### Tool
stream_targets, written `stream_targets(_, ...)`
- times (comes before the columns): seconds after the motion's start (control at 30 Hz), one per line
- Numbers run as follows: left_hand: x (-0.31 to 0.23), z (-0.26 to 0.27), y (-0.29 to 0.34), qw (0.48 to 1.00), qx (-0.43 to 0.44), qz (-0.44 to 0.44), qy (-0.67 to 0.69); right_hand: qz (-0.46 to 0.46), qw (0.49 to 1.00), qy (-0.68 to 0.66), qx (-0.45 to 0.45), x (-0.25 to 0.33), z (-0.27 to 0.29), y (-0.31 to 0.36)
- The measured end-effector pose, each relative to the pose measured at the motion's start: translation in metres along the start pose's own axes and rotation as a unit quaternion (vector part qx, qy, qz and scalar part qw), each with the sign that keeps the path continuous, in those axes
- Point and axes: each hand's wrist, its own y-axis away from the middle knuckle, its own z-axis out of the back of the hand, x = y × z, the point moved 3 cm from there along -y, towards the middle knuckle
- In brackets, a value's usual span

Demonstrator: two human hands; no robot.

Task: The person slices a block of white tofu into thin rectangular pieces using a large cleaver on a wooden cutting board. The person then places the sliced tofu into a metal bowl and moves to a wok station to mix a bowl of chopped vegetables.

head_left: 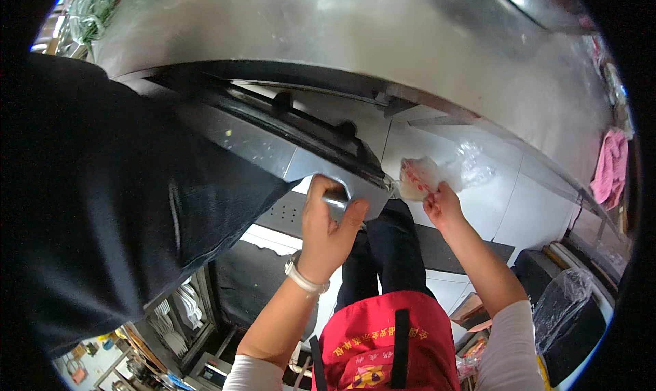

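My left hand [325, 237], with a pale band on its wrist, is closed around the recessed handle of a stainless steel refrigerator door [263, 141]. The door stands swung out below the steel counter [328, 32], and a black rubber seal [307, 135] runs along its edge. To the right of the door's end, my right hand [444, 206] pinches a clear plastic bag [419, 174] with red print. Something whitish shows inside the bag; its kind I cannot make out. The crumpled loose end of the plastic spreads to the right.
Close on the left stands another person in dark clothing [130, 206], beside the door. A pink cloth [610, 167] hangs at the right counter edge. White spoons [188, 305] lie in a rack at lower left. A black bin with plastic film [564, 302] stands at lower right.
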Motion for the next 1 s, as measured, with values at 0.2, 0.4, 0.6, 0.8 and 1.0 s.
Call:
stream_targets(0.2,0.023,0.014,0.036,0.996,-0.084,0.000,-0.013,0.034,0.991,0.108,0.074,-0.026,-0.071,-0.048)
stream_targets(0.4,0.060,0.020,0.090,0.989,-0.140,0.003,0.041,0.018,0.983,0.105,0.151,-0.061,-0.157,-0.118)
stream_targets(0.6,0.074,0.023,0.120,0.988,-0.122,0.038,0.082,0.008,0.925,0.186,0.330,-0.138,-0.295,-0.226)
stream_targets(0.8,0.065,0.026,0.104,0.991,-0.104,0.030,0.085,0.075,0.911,0.162,0.373,-0.143,-0.455,-0.221)
stream_targets(1.0,0.048,0.032,0.098,0.993,-0.106,0.000,0.057,0.157,0.789,0.411,0.429,-0.113,-0.462,-0.136)
